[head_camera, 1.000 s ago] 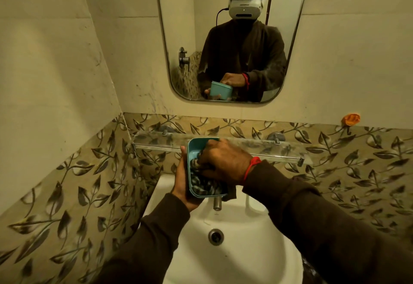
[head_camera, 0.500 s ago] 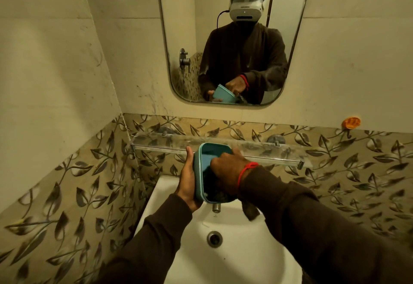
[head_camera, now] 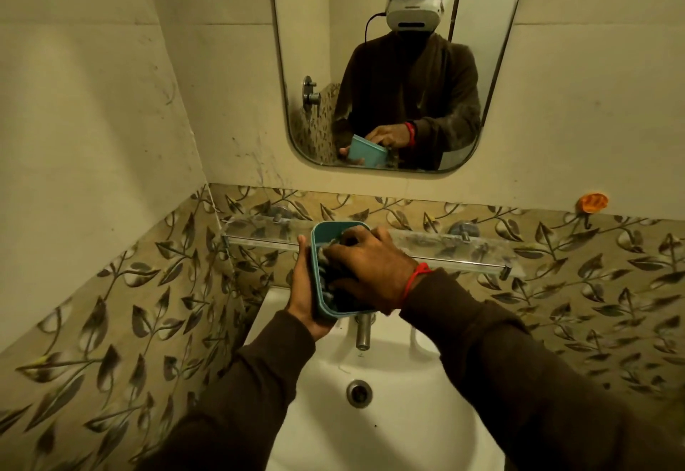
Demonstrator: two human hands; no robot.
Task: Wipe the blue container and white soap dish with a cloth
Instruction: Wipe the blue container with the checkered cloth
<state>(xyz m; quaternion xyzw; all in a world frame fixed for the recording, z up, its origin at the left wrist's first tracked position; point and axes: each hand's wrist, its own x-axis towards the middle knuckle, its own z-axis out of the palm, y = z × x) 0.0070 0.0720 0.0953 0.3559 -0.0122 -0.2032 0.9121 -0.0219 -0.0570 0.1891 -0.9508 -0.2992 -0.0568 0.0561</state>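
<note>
The blue container (head_camera: 326,235) is a rounded rectangular tub, held tilted with its opening toward me above the sink. My left hand (head_camera: 305,298) grips its left side and bottom corner. My right hand (head_camera: 370,272) is pushed inside the tub, fingers closed on a dark patterned cloth (head_camera: 330,285) pressed against the inner wall. Most of the cloth is hidden by that hand. The mirror (head_camera: 482,62) reflects the tub and both hands. No white soap dish shows.
A white sink (head_camera: 389,415) with a metal tap (head_camera: 363,331) and drain (head_camera: 358,391) lies below the hands. A glass shelf (head_camera: 463,244) runs along the leaf-patterned tiles behind. An orange hook (head_camera: 594,201) sticks to the wall at right.
My right hand has slid with the cloth from the tub's lower part up toward its top edge. The tub has tilted slightly in my left hand, and the cloth's hanging end no longer shows.
</note>
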